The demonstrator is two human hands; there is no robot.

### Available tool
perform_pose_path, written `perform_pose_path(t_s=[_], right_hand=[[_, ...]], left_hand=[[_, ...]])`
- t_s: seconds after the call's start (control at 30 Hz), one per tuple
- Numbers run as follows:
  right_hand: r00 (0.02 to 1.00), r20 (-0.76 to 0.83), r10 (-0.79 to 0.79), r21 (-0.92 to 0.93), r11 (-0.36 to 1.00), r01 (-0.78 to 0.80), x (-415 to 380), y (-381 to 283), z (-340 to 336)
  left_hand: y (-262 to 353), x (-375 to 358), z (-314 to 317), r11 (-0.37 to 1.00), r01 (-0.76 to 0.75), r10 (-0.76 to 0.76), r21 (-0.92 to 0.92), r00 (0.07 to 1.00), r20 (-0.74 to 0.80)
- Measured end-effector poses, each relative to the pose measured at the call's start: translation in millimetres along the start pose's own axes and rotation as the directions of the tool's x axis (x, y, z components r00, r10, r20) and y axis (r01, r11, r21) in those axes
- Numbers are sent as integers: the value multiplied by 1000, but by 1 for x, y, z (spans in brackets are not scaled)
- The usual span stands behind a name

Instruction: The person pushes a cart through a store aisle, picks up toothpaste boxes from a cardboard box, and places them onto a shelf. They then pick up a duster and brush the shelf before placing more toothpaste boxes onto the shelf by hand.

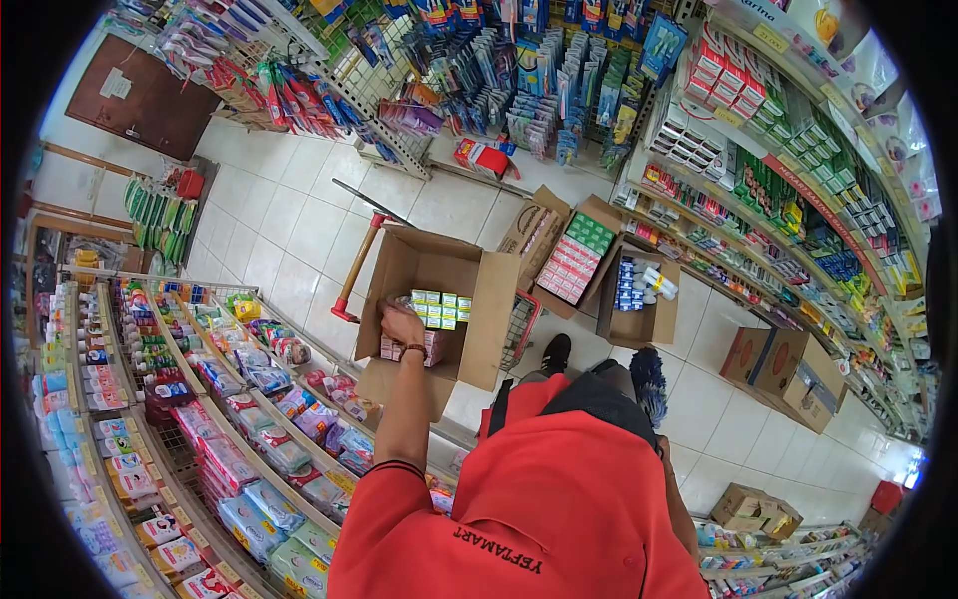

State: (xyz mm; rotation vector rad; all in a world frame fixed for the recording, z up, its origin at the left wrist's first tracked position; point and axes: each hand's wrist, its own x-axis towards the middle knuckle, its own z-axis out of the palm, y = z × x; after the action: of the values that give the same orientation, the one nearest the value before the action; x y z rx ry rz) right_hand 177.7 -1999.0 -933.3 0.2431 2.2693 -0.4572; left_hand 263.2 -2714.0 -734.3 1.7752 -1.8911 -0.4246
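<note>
My left hand (402, 325) reaches into an open cardboard box (373, 351), its fingers curled at clear plastic beside small yellow-green cartons (441, 308). Its fingertips are partly hidden, and what they grip is too small to make out. Pink-and-white cartons (433, 346) lie under and beside the hand, and a dark bracelet circles the wrist. At my right side, my right hand (663, 449) is mostly hidden by the red shirt, close to the lower end of a blue fluffy duster (650, 384). Its fingers do not show.
Another box (605, 208) holds green and pink cartons; next to it, a box (654, 325) contains blue-and-white packs and bottles. A red-handled cart (361, 262) adjoins the left box. Stocked shelves (289, 424) line both sides. Closed cartons (783, 374) sit right on the tiled floor (714, 399).
</note>
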Motion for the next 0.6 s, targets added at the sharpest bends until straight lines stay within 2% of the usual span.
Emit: perform_pose_path(t_s=[0.1,0.17,0.2,0.27,0.3,0.37,0.5,0.57,0.6], right_hand=[[999,25,27,-10,1000,-27,10,9,3],[1000,8,13,-65,998,-12,21,19,10],[1000,8,12,-66,998,-11,14,10,3],[997,76,26,40,999,-29,-10,-18,-18],[997,76,27,41,999,-30,-6,-14,-15],[999,31,10,-47,999,-9,12,3,-3],[993,-81,-86,-79,994,79,27,19,12],[996,58,-62,-143,987,69,47,34,17],[996,61,-63,-146,987,71,43,30,15]], left_hand=[[-1,-2,5,1000,-2,3,22,1000,-10],[7,-3,-1,986,-159,163,-54,983,82],[12,-5,-5,986,-158,162,-53,983,81],[19,-8,-12,983,-186,177,13,954,243],[17,-7,-12,982,-186,178,12,953,244],[5,-4,-13,886,-443,464,-137,859,218],[-30,9,4,866,-460,494,-195,844,207],[-36,15,7,936,-287,335,-204,904,265],[-36,16,9,937,-285,332,-201,906,264]])
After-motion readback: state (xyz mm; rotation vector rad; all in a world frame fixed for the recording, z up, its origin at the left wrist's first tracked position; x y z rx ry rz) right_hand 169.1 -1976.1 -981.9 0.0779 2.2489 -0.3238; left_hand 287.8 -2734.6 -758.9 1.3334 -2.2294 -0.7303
